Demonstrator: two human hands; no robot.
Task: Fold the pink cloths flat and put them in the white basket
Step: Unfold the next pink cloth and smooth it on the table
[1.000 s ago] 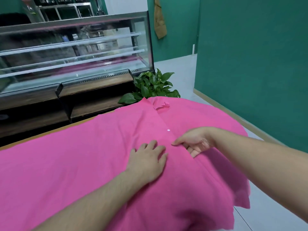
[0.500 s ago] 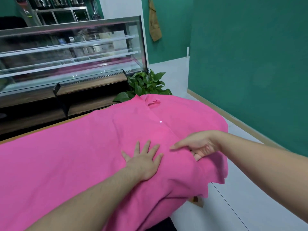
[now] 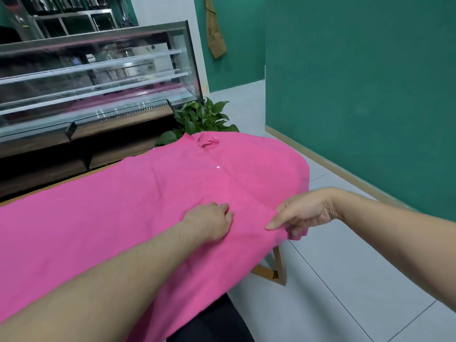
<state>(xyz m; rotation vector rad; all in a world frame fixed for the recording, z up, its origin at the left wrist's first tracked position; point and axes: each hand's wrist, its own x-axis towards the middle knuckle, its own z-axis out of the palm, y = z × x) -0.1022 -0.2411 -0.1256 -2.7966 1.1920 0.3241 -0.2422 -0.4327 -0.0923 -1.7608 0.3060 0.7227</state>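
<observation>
Pink cloth [image 3: 111,218] spread across the worktop [image 3: 280,266], draping over its right edge. Left hand [image 3: 209,224] rests on the fabric, fingers curled under, holding nothing. Right hand [image 3: 299,214] pinches the cloth's edge at the worktop's right end. A white button [image 3: 218,167] shows farther along.

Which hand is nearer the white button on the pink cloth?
Left. The left hand rests on the pink cloth just below the white button. The right hand pinches the cloth's edge further off, below and right of the button.
</observation>
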